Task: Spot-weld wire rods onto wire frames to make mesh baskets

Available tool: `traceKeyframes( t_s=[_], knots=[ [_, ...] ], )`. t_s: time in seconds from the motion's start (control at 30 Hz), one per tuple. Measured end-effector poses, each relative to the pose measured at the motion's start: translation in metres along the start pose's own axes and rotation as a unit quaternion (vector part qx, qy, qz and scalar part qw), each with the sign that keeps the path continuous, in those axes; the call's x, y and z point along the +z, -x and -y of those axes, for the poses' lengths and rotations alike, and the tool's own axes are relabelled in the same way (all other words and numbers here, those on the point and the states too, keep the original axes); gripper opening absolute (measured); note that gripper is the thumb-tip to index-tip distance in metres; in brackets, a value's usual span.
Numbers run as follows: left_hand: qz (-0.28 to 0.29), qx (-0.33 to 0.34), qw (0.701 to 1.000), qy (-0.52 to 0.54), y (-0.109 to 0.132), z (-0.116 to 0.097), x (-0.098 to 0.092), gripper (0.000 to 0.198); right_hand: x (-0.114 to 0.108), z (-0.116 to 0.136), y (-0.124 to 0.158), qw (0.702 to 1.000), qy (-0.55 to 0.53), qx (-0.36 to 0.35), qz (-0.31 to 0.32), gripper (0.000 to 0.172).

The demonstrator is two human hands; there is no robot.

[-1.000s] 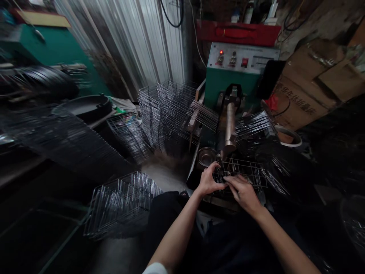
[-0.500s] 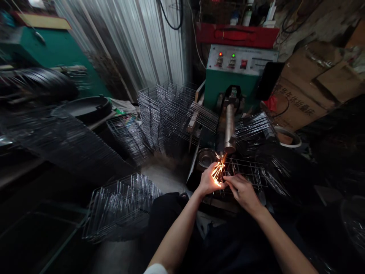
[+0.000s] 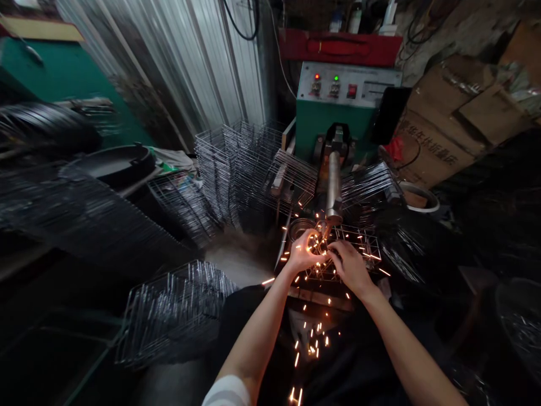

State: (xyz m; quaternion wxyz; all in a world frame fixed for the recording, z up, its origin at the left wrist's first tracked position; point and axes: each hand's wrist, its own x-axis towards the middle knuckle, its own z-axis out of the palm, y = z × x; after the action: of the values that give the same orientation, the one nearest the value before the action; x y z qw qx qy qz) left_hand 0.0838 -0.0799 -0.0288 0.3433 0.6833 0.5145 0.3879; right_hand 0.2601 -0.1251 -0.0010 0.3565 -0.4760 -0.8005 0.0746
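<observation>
My left hand (image 3: 303,252) and my right hand (image 3: 350,267) both grip a wire grid rack (image 3: 355,246) lying under the metal electrode arm (image 3: 333,189) of a green spot-welding machine (image 3: 338,115). The fingers of both hands curl round the rack's near left corner, right below the electrode tip. Orange sparks (image 3: 311,330) scatter from that spot, falling toward my lap. A red and a green lamp glow on the machine's panel.
Stacks of finished wire racks stand at the left (image 3: 177,307), behind (image 3: 236,169) and right of the machine (image 3: 372,183). A small metal bowl (image 3: 298,226) sits left of the electrode. Cardboard boxes (image 3: 448,124) lean at the right. Corrugated metal wall behind.
Sparks that burst at the electrode tip half a second ago now spread wide and fall downward. Both hands stay on the rack's corner; the view has shifted slightly.
</observation>
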Motion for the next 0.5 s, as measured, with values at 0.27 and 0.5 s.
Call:
traceKeyframes(
  t_s=[0.27, 0.5],
  knots=[
    [-0.034, 0.018, 0.996, -0.076, -0.007, -0.002, -0.006, 0.064, -0.003, -0.008, -0.005, 0.997, 0.06, 0.014, -0.044, 0.012],
    [0.004, 0.007, 0.999, -0.054, -0.035, 0.012, -0.011, 0.069, -0.001, -0.033, -0.023, 0.998, 0.058, 0.012, -0.001, 0.016]
  ],
)
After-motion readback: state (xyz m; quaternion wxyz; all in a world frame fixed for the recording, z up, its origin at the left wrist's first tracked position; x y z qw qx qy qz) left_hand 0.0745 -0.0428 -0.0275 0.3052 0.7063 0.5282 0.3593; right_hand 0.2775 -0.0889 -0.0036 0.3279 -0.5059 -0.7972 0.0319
